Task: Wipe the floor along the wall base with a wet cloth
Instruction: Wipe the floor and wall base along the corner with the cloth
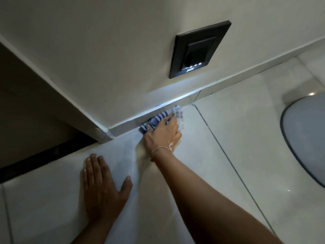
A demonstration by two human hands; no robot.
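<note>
A blue-and-white striped cloth (159, 118) lies bunched on the pale tiled floor (219, 138), pressed against the skirting (133, 118) at the foot of the cream wall (105, 59). My right hand (162, 136) lies on top of the cloth with its fingers curled over it, and a thin thread bracelet circles the wrist. My left hand (102, 189) rests flat on the floor nearer to me, fingers spread, with nothing in it. Part of the cloth is hidden under my right hand.
A black wall plate with a small lit footlight (198, 50) is set in the wall above the cloth. The wall ends at a corner (105, 134) on the left, beside a dark doorway and threshold strip (35, 162). A grey rounded object (307, 138) sits at the right.
</note>
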